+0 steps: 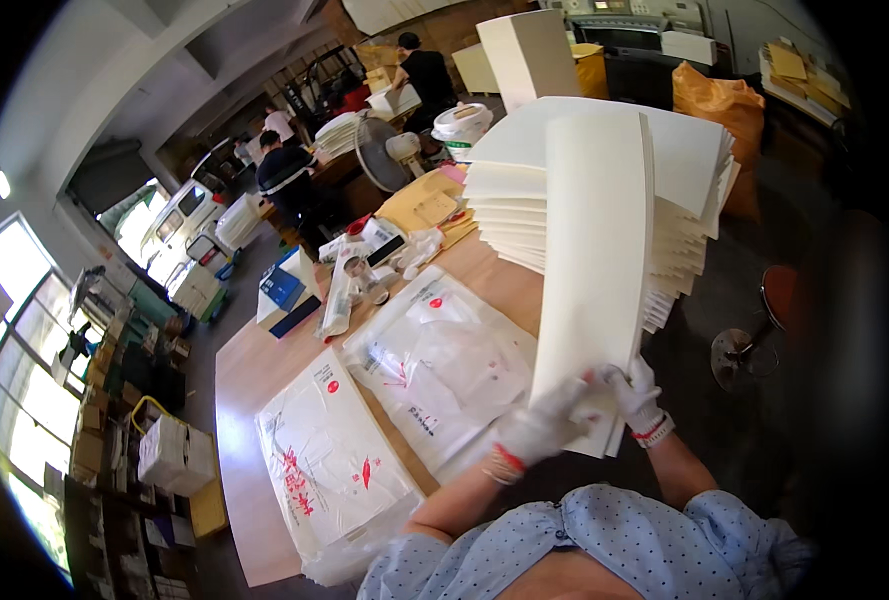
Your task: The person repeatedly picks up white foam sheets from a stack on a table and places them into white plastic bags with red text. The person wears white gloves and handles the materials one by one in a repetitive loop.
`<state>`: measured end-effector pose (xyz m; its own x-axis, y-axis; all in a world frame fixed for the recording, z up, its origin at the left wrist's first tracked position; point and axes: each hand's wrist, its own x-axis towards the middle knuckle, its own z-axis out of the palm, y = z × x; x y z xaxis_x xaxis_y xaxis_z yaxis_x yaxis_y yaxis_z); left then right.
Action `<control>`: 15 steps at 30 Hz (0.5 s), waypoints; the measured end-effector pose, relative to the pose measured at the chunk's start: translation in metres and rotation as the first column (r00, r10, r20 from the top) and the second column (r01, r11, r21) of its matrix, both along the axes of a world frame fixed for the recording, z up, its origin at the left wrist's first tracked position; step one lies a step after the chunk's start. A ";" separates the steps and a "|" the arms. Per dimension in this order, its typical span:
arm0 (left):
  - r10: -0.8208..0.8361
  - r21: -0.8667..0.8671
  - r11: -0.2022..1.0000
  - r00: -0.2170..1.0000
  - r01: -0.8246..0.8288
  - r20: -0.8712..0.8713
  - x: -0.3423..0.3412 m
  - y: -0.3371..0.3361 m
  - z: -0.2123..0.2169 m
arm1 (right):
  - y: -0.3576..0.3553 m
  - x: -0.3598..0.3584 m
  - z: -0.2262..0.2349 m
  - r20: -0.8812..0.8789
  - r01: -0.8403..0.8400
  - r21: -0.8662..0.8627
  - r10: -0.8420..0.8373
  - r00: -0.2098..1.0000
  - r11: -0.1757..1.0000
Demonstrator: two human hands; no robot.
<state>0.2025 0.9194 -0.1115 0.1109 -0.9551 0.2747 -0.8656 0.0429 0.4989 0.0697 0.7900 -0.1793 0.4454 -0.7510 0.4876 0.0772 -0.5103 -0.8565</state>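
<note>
Both my hands wear white knit gloves. My left hand and my right hand grip the near end of a thick bundle of cream paper sheets, which stands on edge and arches away from me. Behind the bundle a tall fanned stack of the same cream sheets rests on the wooden table. Two flat clear plastic bags with red print lie left of my hands, one bag nearer the stack and the other bag at the table's front edge.
Yellow envelopes, small packets and a blue box sit farther along the table. A round stool stands on the right. A white fan, other people at benches and more paper stacks fill the back. Boxes line the floor at left.
</note>
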 end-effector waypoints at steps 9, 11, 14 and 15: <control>0.136 0.086 0.976 0.250 -0.200 -0.959 0.289 0.048 -0.048 | 0.015 -0.034 0.004 -0.351 -0.286 -0.275 0.181 0.919 0.918; -0.015 -0.041 0.925 0.071 -0.377 -0.997 0.296 0.046 -0.057 | 0.022 -0.025 -0.013 -0.518 -0.328 -0.331 0.120 0.847 0.885; 0.185 0.078 0.883 0.191 -0.463 -0.964 0.305 0.034 -0.073 | 0.039 0.022 -0.009 -0.877 -0.481 -0.269 -0.005 0.481 0.834; 0.245 -0.290 0.884 0.892 -0.366 -0.381 0.310 0.025 -0.092 | 0.042 0.044 -0.003 -0.939 -0.539 -0.234 -0.043 0.343 0.809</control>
